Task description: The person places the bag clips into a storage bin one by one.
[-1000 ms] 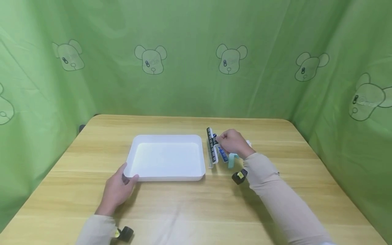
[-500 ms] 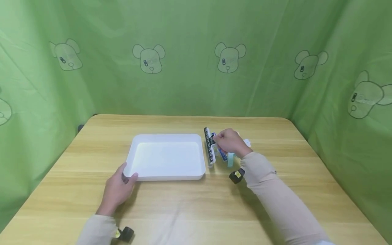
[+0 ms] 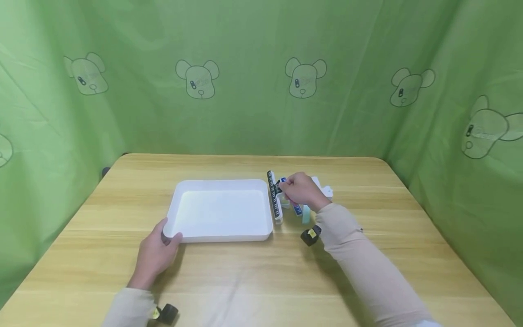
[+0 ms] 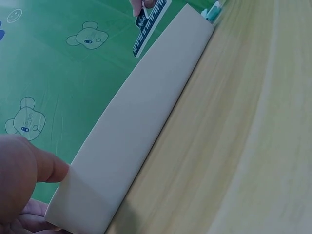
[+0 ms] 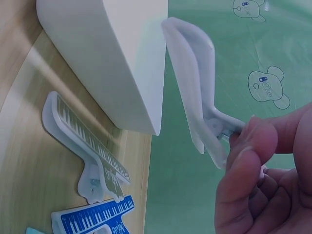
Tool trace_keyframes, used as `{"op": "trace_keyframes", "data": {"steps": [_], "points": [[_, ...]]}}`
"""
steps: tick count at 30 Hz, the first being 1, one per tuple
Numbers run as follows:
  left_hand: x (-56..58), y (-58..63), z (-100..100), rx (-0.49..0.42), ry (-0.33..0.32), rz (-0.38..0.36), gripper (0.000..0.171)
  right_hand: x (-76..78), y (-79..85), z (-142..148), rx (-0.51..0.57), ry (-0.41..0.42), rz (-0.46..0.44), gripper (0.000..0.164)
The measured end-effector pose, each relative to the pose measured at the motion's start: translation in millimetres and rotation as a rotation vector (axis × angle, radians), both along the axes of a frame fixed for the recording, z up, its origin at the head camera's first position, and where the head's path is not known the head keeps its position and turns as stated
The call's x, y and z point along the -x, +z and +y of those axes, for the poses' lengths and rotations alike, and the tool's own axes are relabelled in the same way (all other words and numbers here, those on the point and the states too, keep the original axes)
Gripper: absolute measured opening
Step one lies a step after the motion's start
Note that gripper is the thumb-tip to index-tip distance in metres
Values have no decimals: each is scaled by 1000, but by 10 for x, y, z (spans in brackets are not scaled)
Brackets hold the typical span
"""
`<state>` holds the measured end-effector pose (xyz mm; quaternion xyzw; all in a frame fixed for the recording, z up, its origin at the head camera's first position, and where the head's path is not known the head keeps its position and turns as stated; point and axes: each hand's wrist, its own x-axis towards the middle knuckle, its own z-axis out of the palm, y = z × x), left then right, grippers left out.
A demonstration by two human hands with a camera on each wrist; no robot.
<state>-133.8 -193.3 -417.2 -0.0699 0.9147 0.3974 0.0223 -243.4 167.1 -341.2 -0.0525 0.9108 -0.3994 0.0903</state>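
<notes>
My right hand (image 3: 301,189) pinches a sheet-music clip by its handle end, beside the tray's right side. The clip (image 3: 273,195) has a black face with a white piano-key pattern; its white back faces the right wrist view, raised above the table. My left hand (image 3: 154,255) grips the near left corner of a white tray (image 3: 220,238), thumb at the rim and other fingers around the corner. Below the right hand lie an olive-gold piano-key clip (image 5: 87,136) and a blue clip (image 5: 95,217). The right hand partly hides these clips in the head view.
A teal clip (image 3: 306,214) and a white piece (image 3: 327,191) lie to the right of the blue clip, partly covered by the right hand and wrist. Green curtains (image 3: 245,127) stand around the wooden table (image 3: 229,281).
My right hand has moved slightly left with the black piano-key clip, bringing it close to the tray's right rim. The left hand keeps its grip on the tray.
</notes>
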Motion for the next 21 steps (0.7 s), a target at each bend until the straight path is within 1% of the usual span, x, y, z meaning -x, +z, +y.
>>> {"op": "trace_keyframes", "data": {"steps": [12, 21], "points": [[-9, 9, -4, 8, -4, 14, 71, -6, 5, -78, 2, -13, -13, 33], [-10, 23, -1, 6, -4, 24, 69, -14, 2, -117, 4, 13, -11, 36]]}}
